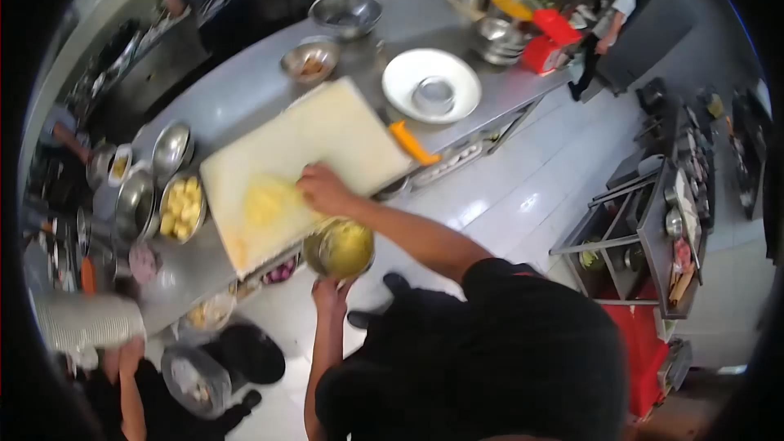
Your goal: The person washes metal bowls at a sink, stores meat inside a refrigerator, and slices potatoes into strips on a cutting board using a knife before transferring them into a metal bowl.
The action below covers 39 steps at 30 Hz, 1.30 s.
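Note:
My left hand [331, 290] grips a metal bowl [313, 257] from below, just off the near edge of the white cutting board [327, 126]. Yellow chopped food [349, 247] fills part of that bowl. Over the board, my right hand [324, 189] has its fingers curled beside a flat pile of finely cut yellow food [273, 200]; what those fingers hold is hidden. An orange tool handle [414, 144] lies along the board's right side. Left of the board stands a bowl of yellow chunks [181, 208].
On the steel table [224, 118] are a wide white basin [398, 82] with a small bowl inside, several metal bowls and a red box [549, 45]. A co-worker's hands [126, 355] carry a plate stack [86, 322] at lower left. Another person [612, 20] stands far right.

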Motion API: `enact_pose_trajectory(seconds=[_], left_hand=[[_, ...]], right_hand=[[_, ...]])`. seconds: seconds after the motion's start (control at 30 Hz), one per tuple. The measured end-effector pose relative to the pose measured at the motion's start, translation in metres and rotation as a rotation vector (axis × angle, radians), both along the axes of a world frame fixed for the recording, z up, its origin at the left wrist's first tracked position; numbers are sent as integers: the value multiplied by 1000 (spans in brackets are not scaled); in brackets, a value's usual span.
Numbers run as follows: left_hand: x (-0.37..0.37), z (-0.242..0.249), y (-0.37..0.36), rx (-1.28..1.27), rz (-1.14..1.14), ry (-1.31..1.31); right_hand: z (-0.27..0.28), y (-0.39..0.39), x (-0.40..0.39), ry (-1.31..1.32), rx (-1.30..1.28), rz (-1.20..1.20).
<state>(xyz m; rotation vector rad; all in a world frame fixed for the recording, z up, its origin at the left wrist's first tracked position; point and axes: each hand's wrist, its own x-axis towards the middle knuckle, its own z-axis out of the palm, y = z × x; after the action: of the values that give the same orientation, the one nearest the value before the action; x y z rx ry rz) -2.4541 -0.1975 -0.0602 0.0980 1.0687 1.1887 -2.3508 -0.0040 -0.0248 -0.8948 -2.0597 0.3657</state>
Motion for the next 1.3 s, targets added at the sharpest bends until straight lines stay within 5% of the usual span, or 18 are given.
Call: enact_pose_trajectory(seconds=[0.1,0.27,0.37,0.47,0.57,0.67,0.93,1.13,1.3], left_hand=[[-7,-14,-6,14,-8,52],[0,32,-14,-92,47,75],[-13,30,-18,-93,36,80],[-22,38,-20,-129,49,99],[-34,40,-27,-119,62,109],[-45,46,-32,-127,95,116],[-64,29,-32,-93,108,112],[-64,27,-35,-64,75,85],[-61,21,-39,-111,-53,105]], right_hand=[[17,-74,12,6,-75,-13],[38,-109,10,10,-321,10],[36,-63,-9,108,-312,-148],[40,-5,-31,-245,-349,-315],[38,14,-79,-266,-351,-582],[52,13,-109,-451,-410,-428],[16,-1,-80,-237,-119,67],[17,-138,-46,-227,-149,188],[37,-122,-25,-74,-444,-37]])
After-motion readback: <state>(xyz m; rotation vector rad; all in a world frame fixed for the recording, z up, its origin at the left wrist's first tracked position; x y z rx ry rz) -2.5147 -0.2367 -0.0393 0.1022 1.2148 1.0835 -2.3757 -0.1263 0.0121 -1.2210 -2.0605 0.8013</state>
